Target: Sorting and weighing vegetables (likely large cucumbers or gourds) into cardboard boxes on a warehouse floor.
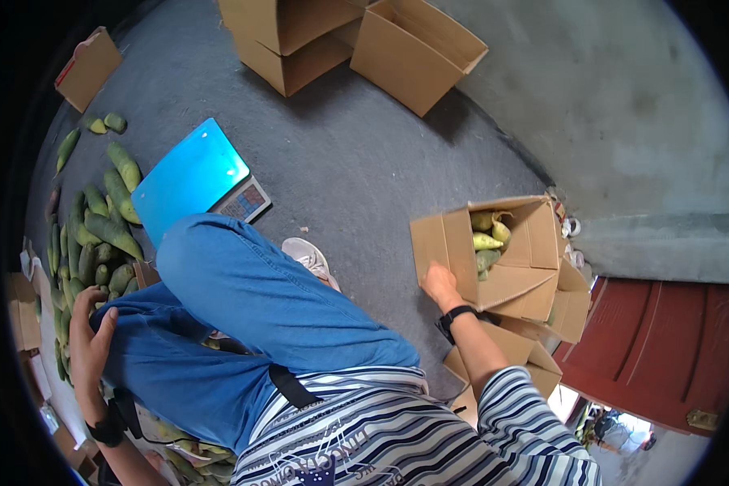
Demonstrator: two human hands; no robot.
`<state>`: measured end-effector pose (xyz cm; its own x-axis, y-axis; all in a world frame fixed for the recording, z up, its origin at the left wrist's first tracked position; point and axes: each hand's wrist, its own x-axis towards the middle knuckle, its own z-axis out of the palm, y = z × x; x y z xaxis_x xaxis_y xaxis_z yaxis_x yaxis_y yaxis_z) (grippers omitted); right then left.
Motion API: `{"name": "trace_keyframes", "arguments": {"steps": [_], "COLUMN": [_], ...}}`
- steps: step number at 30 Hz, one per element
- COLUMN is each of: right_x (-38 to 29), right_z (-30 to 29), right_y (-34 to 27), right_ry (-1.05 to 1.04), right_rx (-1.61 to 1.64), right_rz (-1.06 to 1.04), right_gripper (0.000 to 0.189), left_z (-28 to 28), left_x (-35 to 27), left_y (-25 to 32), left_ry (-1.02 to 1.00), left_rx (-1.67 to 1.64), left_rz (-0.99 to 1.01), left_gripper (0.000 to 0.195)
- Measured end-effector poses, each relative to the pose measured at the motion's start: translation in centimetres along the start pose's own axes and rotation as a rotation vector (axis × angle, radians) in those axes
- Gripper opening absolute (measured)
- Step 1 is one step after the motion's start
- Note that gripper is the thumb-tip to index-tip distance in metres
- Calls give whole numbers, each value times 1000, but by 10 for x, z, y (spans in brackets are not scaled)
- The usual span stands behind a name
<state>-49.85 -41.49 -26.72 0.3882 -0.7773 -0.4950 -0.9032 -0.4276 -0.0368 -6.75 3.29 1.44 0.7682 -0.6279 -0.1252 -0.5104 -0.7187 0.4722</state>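
My right hand [441, 284] touches the flap of an open cardboard box [440, 243], its fingers partly hidden against the cardboard. Inside that box lie several green radishes [487, 242]. By my knee at the left is my left hand [94, 331], fingers apart and holding nothing. Beyond it spreads a large pile of green radishes [112, 234] on the floor. A digital scale with a shiny blue platform [191, 176] and a keypad [243, 200] rests beside the pile, in front of my raised knee.
Large open cardboard boxes [413, 54] stand at the top, and a smaller one [90, 70] at the upper left. More open boxes [513, 352] lie beside my right forearm. A grey wall [613, 121] and a red door [656, 346] border the right side.
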Motion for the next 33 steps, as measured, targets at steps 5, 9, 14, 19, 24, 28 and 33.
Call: {"name": "trace_keyframes", "arguments": {"steps": [5,9,14,19,24,28,33], "right_x": [-49,-80,-34,30,140,209,274], "right_z": [12,9,-42,-146,-231,-271,-299], "right_y": [79,162,-21,-140,-154,-148,-141], "right_ry": [-182,-457,-509,-46,409,625,718], "right_rx": [-115,-314,-31,156,94,-36,-147], "right_rz": [198,200,-379,-628,-621,-454,-275], "right_gripper": [34,43,40,31,29,34,46], "left_z": [-10,-7,1,3,1,0,4], "left_x": [-11,-20,-19,-22,-28,-25,-16], "left_y": [12,9,8,10,8,10,15], "left_ry": [-118,4,52,127,195,154,208], "left_rx": [8,65,4,61,94,119,172], "left_rz": [-110,-26,-79,-22,-84,-134,-159], "left_gripper": [36,35,38,40,38,35,33]}}
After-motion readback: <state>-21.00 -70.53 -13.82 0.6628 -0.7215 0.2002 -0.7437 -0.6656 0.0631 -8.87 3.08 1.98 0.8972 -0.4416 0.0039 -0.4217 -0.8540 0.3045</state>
